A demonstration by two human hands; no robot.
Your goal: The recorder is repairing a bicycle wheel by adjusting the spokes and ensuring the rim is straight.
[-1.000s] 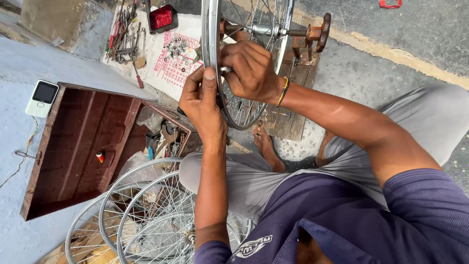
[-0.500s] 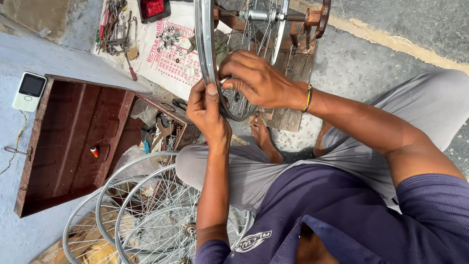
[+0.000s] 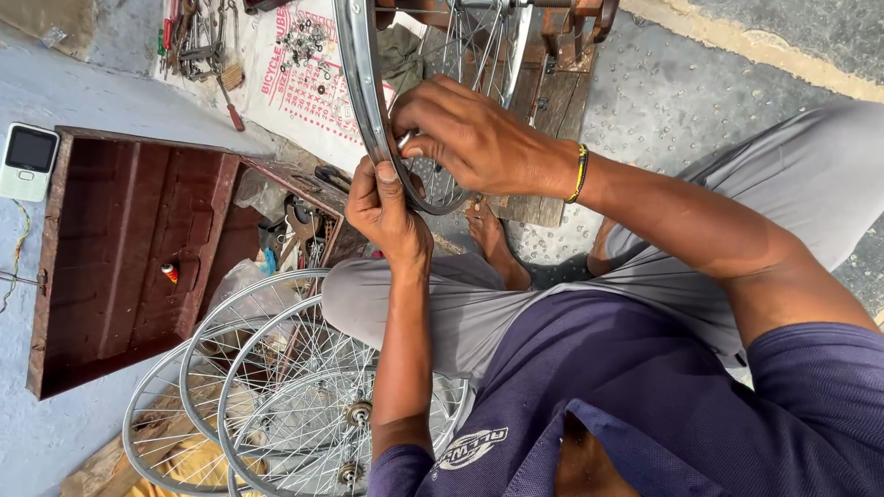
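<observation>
We hold the wheel rim point(image 3: 361, 101) at twelve o'clock — left hand point(image 3: 387, 216) fingers wrapped around its edge, right hand point(image 3: 465, 138) fingers pinching near the spokes point(image 3: 460, 55). It seems stiff, light, slick metal — best gripped at the rim.

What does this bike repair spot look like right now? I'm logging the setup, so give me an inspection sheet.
Surface: grey concrete ground, with a printed sheet spread on it.
Job's things: a bicycle wheel rim with spokes, upright on a wooden stand.
Clutter: an open red-brown wooden toolbox, loose tools, a stack of spoked wheels, a small white phone.
Hands: left hand grips the rim's lower edge; right hand pinches a small metal part at the rim.
Cables: a thin cord left of the toolbox.
Surroundings: a yellow-painted line on the ground.
</observation>
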